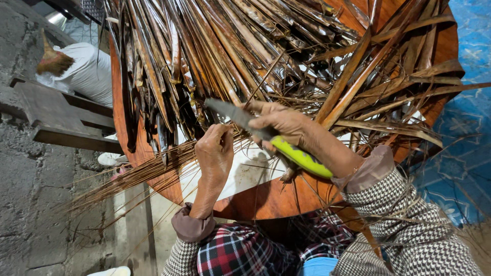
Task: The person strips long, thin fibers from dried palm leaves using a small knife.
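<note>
The right grip [281, 125] is closed tight around a knife [266, 135] with a bright yellow-green handle, and the grey blade points up and away toward the pile of dry leaves [230, 56]. The left grip [215, 148] is closed too, pinching something thin just beside the blade; it looks like a leaf strip, but it is too small to tell for sure. The knife is the thing to look from. Right above the knife is the big pile of long, brown, dry palm leaves, lying across a round wooden tray [271, 197] that is reddish brown. The tray sits under the knife and under both hands, and its near rim is close to the person's lap. To the left of the knife, a bundle of thin brown sticks [133, 176] lies across the tray's edge and pokes out over the grey concrete floor [36, 204]. To the right of the knife, more flat leaf strips fan out, and past them is a blue patterned mat [470, 143]. Far to the upper left of the knife is a dark wooden bench [56, 115], and behind it a white sack [89, 71] with a small broom head [53, 61] resting on it. Below the knife you see the person's sleeves, with a black and white checked pattern, and a red plaid cloth [240, 250] on the lap.
</note>
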